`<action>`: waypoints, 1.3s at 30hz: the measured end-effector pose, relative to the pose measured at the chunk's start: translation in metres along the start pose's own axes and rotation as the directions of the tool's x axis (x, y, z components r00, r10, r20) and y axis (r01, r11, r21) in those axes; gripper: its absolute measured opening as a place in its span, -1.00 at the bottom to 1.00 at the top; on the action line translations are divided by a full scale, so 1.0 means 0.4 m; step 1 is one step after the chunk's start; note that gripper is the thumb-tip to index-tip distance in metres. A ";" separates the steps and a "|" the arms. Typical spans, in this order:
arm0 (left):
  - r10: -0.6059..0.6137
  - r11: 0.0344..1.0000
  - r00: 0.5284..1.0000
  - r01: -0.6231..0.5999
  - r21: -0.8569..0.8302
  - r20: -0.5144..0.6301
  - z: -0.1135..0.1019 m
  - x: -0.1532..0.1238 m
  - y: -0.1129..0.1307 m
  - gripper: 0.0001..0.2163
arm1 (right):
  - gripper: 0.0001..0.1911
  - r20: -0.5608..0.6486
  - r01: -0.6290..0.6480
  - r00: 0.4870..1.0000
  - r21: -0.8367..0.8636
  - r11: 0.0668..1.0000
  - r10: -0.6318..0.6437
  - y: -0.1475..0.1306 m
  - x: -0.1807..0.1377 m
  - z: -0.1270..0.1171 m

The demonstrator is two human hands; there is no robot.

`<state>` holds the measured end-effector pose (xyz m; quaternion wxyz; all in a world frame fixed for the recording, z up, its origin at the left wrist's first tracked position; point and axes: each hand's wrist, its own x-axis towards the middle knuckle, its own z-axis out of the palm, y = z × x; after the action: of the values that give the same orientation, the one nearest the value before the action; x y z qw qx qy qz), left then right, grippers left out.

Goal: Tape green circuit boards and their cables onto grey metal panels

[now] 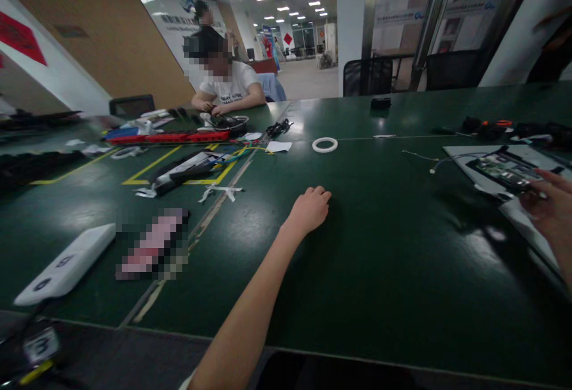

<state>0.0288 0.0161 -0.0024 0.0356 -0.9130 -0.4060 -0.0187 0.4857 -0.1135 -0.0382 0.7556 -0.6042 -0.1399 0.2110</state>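
My left hand (pixel 310 209) lies palm down on the green tabletop (pixel 384 247). Its fingers are curled under, and whatever they may hold is hidden. At the right edge, my right hand (pixel 552 202) is partly cut off by the frame. Its thumb and fingers close on the near end of an opened black device with a green circuit board (pixel 504 168). Beneath the device lies a flat light-grey panel (pixel 460 151). A thin cable (pixel 440 166) trails from the device's left side.
A white tape ring (pixel 325 145) lies beyond my left hand. To the left are a white power bank (pixel 67 265), a blurred pink phone-like object (pixel 154 244), white strips (pixel 221 191) and a black wired unit (pixel 187 169). A person (pixel 232 83) works across the table.
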 end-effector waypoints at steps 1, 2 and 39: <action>0.000 1.000 1.000 0.000 -0.001 -0.003 -0.001 0.000 0.001 -0.71 | -0.59 0.041 -0.042 0.998 0.009 0.999 0.042 -0.005 -0.013 0.015; 0.002 1.000 1.000 -0.002 -0.002 -0.007 -0.001 0.000 0.001 -0.72 | -0.58 0.079 -0.086 0.993 0.002 0.996 0.085 -0.008 -0.025 0.029; 0.224 0.902 0.974 -0.221 -0.371 -0.036 -0.011 -0.003 0.079 -0.43 | -0.22 0.913 0.054 0.325 -0.277 0.959 0.245 0.076 -0.399 0.255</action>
<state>0.0513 -0.0062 0.0003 -0.1381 -0.9434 -0.2883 -0.0880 0.2944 -0.0987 -0.0373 0.4357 -0.4698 -0.5405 0.5452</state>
